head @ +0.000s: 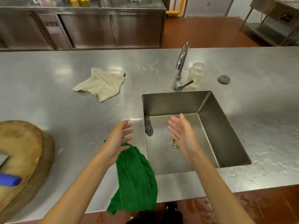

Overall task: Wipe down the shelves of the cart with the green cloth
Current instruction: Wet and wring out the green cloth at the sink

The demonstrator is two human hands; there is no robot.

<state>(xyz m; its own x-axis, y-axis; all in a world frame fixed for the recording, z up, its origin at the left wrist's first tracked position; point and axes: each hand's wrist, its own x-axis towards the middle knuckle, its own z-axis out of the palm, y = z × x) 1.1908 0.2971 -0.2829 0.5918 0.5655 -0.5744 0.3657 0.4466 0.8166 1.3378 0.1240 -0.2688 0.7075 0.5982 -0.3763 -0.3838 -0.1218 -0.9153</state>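
A: Well, which step does this look like?

B: An early one, by the look of it; no cart shows anywhere in view, so no shelf is being wiped yet. The green cloth [135, 178] hangs down under the left hand [119, 141], its lower end past the front edge of the table [48, 88]. That hand's fingers are spread, so whether the palm pinches the cloth or it is merely draped there cannot be told.

A: And the other hand?

B: The right hand [182, 135] is open and empty, fingers apart, held above the sink [226, 126]; it is blurred; the palms face each other.

A: What would the next move call for?

B: Probably a firm hold on the cloth, then a turn away from the sink to find the cart; the person's view has to shift before any wiping can start.

A: The surface?

B: Stainless steel, wet in streaks near the sink; a beige cloth [100, 84] lies crumpled well behind the hands, a steel scourer [148, 128] sits in the sink's left corner, and a tap [181, 65] stands behind the basin with a clear jar [196, 75] just beside it.

A: And the room?

B: A commercial kitchen, it seems; steel cabinets [97, 29] across a reddish floor [202, 33], and a round wooden chopping block [21, 156] at the left.
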